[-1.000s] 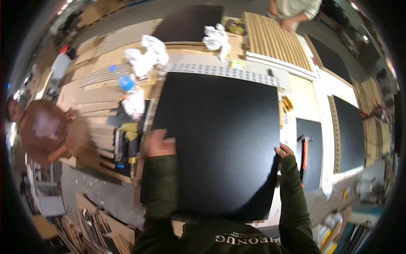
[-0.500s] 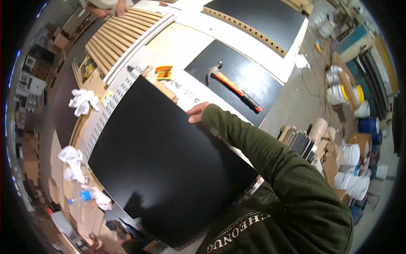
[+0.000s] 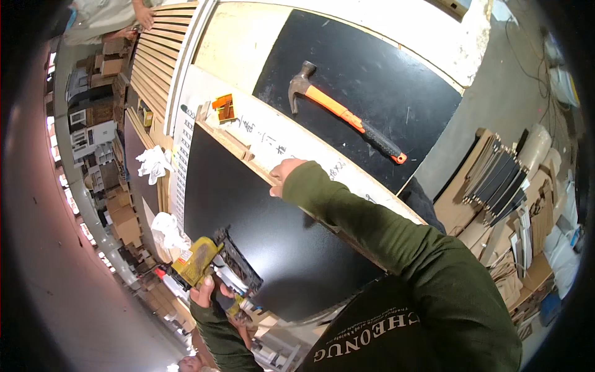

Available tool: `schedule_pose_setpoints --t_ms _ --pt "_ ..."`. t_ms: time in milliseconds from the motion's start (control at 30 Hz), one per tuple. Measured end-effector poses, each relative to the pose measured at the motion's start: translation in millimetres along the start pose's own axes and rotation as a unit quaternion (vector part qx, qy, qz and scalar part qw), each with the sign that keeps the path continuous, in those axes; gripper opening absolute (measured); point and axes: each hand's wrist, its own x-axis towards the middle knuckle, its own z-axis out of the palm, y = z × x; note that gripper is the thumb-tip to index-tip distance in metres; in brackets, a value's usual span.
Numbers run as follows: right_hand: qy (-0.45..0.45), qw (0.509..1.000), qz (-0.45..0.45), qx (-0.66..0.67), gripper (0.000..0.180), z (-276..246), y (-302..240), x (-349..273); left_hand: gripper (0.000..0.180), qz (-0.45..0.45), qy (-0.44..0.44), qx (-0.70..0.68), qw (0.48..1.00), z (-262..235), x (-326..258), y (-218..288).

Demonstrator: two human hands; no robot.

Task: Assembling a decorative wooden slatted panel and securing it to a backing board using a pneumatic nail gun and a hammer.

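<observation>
My left hand (image 3: 203, 291) is wrapped round the handle of a yellow and black nail gun (image 3: 197, 257), held over the left side of a black panel (image 3: 248, 211). The panel lies in front of me, a narrow wooden strip (image 3: 232, 147) along its far edge. At that edge my right hand (image 3: 286, 172) is closed, fingers curled over the rim. Beyond it an orange-handled claw hammer (image 3: 347, 116) rests on a second black panel (image 3: 396, 80). A small orange box (image 3: 224, 108) sits near the strip's far end.
At the upper left, another person's hand (image 3: 144, 15) touches a stack of wooden slats (image 3: 158, 62). White crumpled cloths (image 3: 154, 162) lie along the left edge. Stacked dark boards (image 3: 496, 177) stand on the right. Another person's arm (image 3: 242, 332) shows at the lower left.
My left hand has come up from the lower left with the nail gun. The black panel lies lower, its far edge strip now exposed. My right hand stays at that edge.
</observation>
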Motion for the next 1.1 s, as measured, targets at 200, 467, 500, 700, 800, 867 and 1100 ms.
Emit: schedule_pose_setpoints --t_ms 200,467,500,700,800,867,1100 --pt "-0.074 0.995 -0.027 -0.056 0.036 -6.8 5.7 13.7 0.019 -0.038 0.011 0.084 0.996 36.8 37.7 28.6" --pt "-0.033 0.999 -0.034 -0.017 0.036 -1.2 5.9 10.3 0.020 -0.054 0.057 0.121 0.990 38.9 78.3 11.7" --pt "-0.034 0.999 -0.030 -0.016 0.036 -1.0 7.6 10.2 0.023 -0.059 0.058 0.095 0.992 41.9 83.6 10.4" --pt "0.027 0.996 -0.085 -0.010 0.036 1.1 16.6 6.6 0.033 -0.064 0.100 0.208 0.971 56.3 84.3 -4.9" --pt "-0.030 0.995 -0.095 -0.018 0.040 -13.1 38.1 -9.9 0.023 -0.001 0.037 0.230 0.973 57.3 83.1 -17.7" --pt "0.048 0.965 -0.252 0.054 0.045 -0.3 61.6 -42.7 0.023 0.013 0.053 0.153 0.987 53.6 76.9 -35.4" --pt "0.072 0.950 -0.292 -0.089 0.054 43.5 124.5 -225.3 0.022 0.049 0.042 0.194 0.979 54.7 70.7 -39.1"
